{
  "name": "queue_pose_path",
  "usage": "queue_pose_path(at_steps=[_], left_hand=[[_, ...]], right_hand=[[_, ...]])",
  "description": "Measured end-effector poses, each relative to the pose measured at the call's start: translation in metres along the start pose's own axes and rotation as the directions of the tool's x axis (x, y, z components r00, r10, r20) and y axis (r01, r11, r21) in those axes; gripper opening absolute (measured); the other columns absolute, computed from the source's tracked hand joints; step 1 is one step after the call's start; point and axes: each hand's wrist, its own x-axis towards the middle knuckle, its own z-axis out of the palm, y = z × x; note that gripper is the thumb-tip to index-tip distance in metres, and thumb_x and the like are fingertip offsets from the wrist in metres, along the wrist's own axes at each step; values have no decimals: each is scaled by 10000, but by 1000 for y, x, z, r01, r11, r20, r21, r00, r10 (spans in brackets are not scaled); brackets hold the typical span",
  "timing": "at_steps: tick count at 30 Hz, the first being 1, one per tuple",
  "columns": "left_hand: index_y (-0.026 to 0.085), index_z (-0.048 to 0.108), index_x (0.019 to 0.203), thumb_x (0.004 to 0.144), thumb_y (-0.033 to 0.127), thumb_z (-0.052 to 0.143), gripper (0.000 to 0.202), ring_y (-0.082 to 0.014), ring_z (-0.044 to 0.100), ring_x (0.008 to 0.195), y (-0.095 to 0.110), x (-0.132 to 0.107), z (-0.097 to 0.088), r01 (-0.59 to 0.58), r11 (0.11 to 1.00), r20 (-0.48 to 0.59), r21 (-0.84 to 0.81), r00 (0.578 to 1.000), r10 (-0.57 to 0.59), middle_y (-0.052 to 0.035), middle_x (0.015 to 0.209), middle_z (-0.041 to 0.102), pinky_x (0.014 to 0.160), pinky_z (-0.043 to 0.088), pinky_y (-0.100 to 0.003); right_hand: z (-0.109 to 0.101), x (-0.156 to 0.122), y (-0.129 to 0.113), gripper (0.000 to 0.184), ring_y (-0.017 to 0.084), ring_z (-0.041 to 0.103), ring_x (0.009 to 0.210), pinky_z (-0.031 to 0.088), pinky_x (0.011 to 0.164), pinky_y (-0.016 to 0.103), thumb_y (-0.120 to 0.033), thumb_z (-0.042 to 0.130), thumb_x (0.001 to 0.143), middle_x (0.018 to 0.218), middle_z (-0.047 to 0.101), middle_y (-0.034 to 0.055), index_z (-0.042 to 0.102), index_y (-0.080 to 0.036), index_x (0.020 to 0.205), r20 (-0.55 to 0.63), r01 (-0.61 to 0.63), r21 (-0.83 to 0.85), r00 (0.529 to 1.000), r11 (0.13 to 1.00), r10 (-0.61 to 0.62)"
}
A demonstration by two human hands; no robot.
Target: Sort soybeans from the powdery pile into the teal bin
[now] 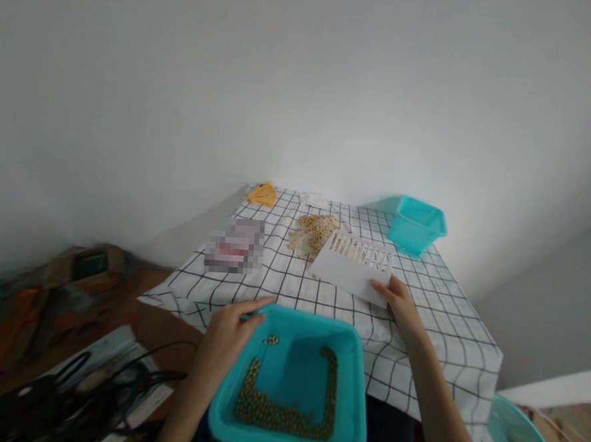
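Head view, slotted board (347, 272), pixelated item (234, 246)

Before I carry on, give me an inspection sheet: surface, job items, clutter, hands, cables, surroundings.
Surface: checked tablecloth, draped over the near edge.
Job items: turquoise basin at the near edge, greenish beans inside; white slotted plate, tilted beside a yellowish pile, grains too small to identify.
Clutter: orange-yellow packet, far left; pixelated item, left; turquoise basket, far right.
Hands: left hand at the basin's far-left corner; right hand gripping the plate's right end.
Cables: black cables, lower left, off the table.
Surroundings: pale wall behind; turquoise tub, lower right.
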Motion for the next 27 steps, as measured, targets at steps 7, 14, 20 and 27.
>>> queue_pose_path(at_steps=[7,14,20,27], left_hand=[[139,757,1124,757,320,500,483,-311,684,1143,2,3,-3,-49,994,32,99,998,46,-105,1165,754,1059,485,-463],[129,741,1151,826,392,482,492,-303,682,1151,0,3,0,-98,986,47,136,995,92,-116,1192,740,1045,500,-455],[183,756,1129,844,385,493,438,-291,692,1136,-2,7,0,-123,980,58,154,992,115,-83,1166,754,1038,511,-443],[203,768,1102,845,371,524,392,-295,690,1140,0,5,-1,-102,988,38,116,994,98,-69,1153,757,1041,509,-453]], right_hand=[[1,1,2,355,302,663,1030,493,980,499,-476,744,753,1109,736,91,724,-232,1011,-5,-10,-3,1000,1000,10],[2,2,1,363,300,654,1061,491,996,496,-471,739,754,1124,734,88,725,-234,1029,-4,20,2,1000,1000,-20],[5,2,-2,390,297,667,1008,511,965,494,-490,754,723,1089,744,95,724,-219,1001,-36,9,9,999,1000,-9],[0,2,1,366,312,645,1086,490,1003,507,-479,745,742,1106,740,81,722,-239,1017,-13,-15,7,1000,1000,15]])
